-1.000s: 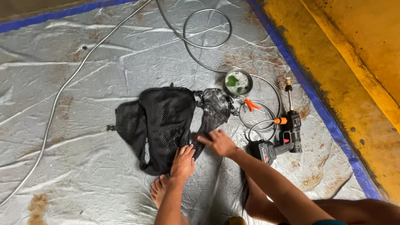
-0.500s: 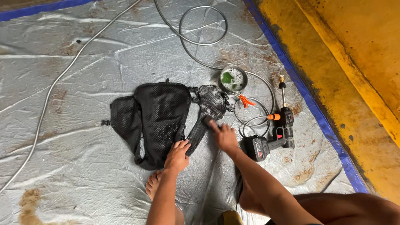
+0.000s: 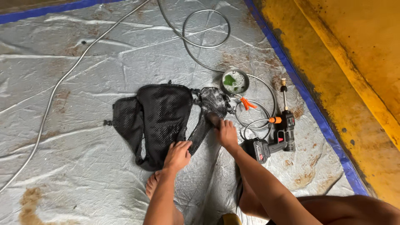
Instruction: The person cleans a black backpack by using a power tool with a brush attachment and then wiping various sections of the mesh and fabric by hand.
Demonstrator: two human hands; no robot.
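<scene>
A black mesh vest [image 3: 160,112] with straps lies spread flat on a wet grey tarp [image 3: 83,75]. My left hand [image 3: 178,154] presses flat on the vest's lower edge, fingers apart. My right hand [image 3: 227,134] is closed around a small dark brush [image 3: 213,118], which rests on the vest's right strap. My bare foot [image 3: 152,185] sits just below the vest.
To the right lie a black cordless spray gun [image 3: 277,139] with an orange fitting, a small round bowl [image 3: 234,81] holding green liquid, and an orange clip [image 3: 248,103]. A thin grey hose [image 3: 206,29] loops across the tarp. The tarp's blue edge [image 3: 300,87] meets a yellow floor [image 3: 354,62].
My right hand has slid with the brush up and down along the right strap. My left hand has stayed pressed on the vest's lower edge. The view has shifted slightly.
</scene>
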